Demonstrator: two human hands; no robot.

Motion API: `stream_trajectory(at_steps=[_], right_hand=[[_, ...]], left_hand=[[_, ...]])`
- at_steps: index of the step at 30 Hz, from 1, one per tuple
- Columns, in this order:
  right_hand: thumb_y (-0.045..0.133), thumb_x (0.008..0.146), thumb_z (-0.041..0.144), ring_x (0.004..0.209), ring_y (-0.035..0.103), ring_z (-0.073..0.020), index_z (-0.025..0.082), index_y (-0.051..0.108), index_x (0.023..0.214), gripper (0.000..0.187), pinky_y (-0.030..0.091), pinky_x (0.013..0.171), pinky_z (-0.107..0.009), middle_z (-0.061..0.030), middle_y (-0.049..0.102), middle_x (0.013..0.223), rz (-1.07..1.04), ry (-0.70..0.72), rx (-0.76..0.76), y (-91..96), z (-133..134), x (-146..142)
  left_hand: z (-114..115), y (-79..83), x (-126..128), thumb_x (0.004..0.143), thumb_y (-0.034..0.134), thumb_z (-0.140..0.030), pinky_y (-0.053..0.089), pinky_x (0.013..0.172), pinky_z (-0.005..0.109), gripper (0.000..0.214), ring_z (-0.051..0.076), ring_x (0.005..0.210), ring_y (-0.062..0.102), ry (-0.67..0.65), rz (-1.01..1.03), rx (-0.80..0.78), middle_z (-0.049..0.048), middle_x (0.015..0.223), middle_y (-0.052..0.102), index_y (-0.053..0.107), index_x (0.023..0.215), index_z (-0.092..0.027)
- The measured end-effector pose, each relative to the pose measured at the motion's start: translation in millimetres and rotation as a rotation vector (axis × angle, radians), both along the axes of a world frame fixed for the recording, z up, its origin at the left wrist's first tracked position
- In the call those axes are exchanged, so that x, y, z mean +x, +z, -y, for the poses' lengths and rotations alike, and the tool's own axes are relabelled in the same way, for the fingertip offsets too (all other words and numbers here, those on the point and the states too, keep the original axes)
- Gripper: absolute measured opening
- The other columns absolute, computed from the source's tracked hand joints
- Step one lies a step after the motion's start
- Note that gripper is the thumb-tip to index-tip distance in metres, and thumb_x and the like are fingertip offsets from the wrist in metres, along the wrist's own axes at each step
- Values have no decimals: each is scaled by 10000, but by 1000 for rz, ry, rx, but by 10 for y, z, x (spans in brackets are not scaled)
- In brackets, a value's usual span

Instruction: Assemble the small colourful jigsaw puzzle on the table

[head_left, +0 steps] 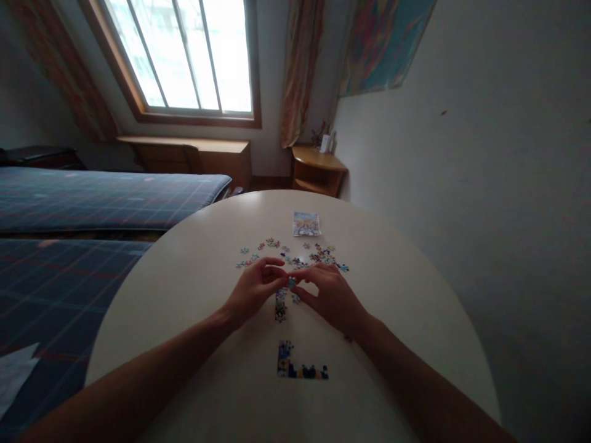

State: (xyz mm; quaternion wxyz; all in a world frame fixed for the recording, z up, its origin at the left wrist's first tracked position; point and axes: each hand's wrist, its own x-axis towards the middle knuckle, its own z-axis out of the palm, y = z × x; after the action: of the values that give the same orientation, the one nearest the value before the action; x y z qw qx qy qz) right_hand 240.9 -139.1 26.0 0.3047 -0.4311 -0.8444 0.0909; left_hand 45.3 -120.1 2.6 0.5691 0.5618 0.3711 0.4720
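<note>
A small light-blue jigsaw puzzle piece (292,282) is between the fingertips of both hands, over the middle of the table. My left hand (258,283) pinches it from the left with thumb and forefinger. From the right, my right hand (329,289) has its forefinger and thumb closed on the same piece. Just below the fingers lies a joined strip of puzzle pieces (281,309), its upper end partly covered by the left hand. One loose piece (296,298) is beside it. Nearer to me sits an L-shaped joined puzzle section (302,371), dark with yellow patches.
Loose puzzle pieces (323,253) are scattered beyond my hands on the round white table (194,289). Behind them lies a small printed picture sheet (306,224). A stray piece (348,338) is by my right wrist. A bed (115,197) stands left, a wall (498,215) right.
</note>
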Motion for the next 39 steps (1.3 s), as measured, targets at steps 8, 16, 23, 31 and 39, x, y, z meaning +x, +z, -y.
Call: stream_trajectory(at_steps=[8, 16, 23, 31, 39], right_hand=[[718, 852, 235, 888, 678, -186, 253, 707, 1117, 266, 436, 874, -371, -16, 758, 924, -44, -25, -13, -36, -74, 101], [666, 864, 179, 863, 680, -195, 247, 723, 1122, 273, 489, 855, -371, -33, 755, 971, -13, -156, -119, -56, -173, 302], [650, 864, 197, 939, 669, -222, 212, 723, 1148, 293, 501, 878, -373, -63, 754, 997, 63, -204, -201, -120, -235, 396], [635, 878, 238, 942, 653, -223, 209, 722, 1146, 282, 493, 871, -374, -73, 735, 1013, 83, -239, -162, -112, -266, 388], [766, 787, 360, 1079, 609, -242, 291, 746, 1034, 257, 398, 976, -434, -49, 704, 1091, 130, -15, -159, -57, -94, 343]], left_hand=[[-17, -53, -57, 816, 678, -259, 552, 904, 377, 249, 175, 917, 684, 51, -309, 295, 54, 965, 700, 584, 1026, -167], [-42, -21, -175, 862, 614, -210, 454, 1021, 437, 191, 213, 1095, 603, 12, -801, 621, 44, 1150, 651, 638, 1051, -227], [-93, -75, -216, 912, 578, -275, 425, 1058, 459, 206, 218, 1117, 593, 8, -905, 640, 57, 1184, 644, 672, 1086, -217], [-83, -56, -237, 934, 559, -258, 463, 1005, 404, 209, 197, 1105, 568, -155, -921, 787, 43, 1168, 650, 680, 1105, -258], [-76, -29, -257, 960, 533, -271, 441, 1000, 402, 232, 195, 1116, 552, -214, -1007, 855, 20, 1191, 647, 660, 1153, -291]])
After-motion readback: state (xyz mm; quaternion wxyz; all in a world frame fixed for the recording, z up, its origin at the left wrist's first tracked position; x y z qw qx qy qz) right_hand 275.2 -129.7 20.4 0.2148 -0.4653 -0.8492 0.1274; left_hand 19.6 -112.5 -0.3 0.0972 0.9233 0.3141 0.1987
